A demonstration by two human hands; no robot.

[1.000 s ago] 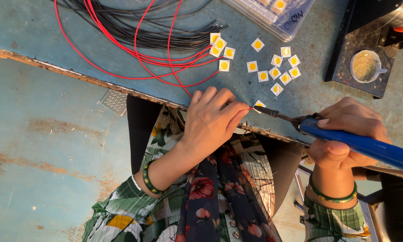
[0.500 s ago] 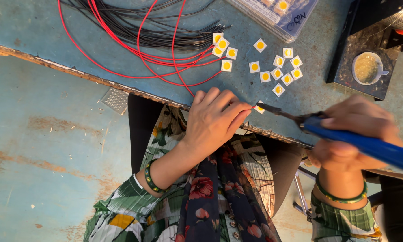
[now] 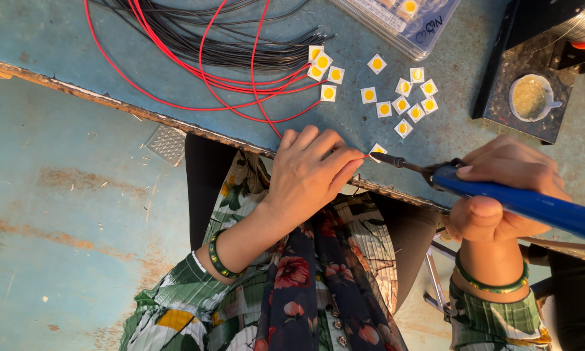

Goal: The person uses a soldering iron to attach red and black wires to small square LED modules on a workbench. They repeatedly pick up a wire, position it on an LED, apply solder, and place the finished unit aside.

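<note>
My left hand (image 3: 308,175) rests at the near edge of the blue-green table (image 3: 58,45), fingertips pinching the end of a red wire (image 3: 195,107) against a small white square chip with a yellow centre (image 3: 378,150). My right hand (image 3: 500,195) grips the blue handle of a soldering iron (image 3: 520,203). Its dark tip touches that chip beside my left fingertips. Several more such chips (image 3: 403,104) lie scattered just beyond.
A bundle of black wires (image 3: 214,39) and looping red wires lies at the back left. A clear plastic box of chips (image 3: 403,19) sits at the top. A dark stand with a round flux tin (image 3: 530,97) stands at the right. A small metal grille (image 3: 167,142) lies on the floor.
The soldering iron tip has moved left to meet the chip at my left fingertips. My right hand has shifted slightly with it. My left hand has stayed in place.
</note>
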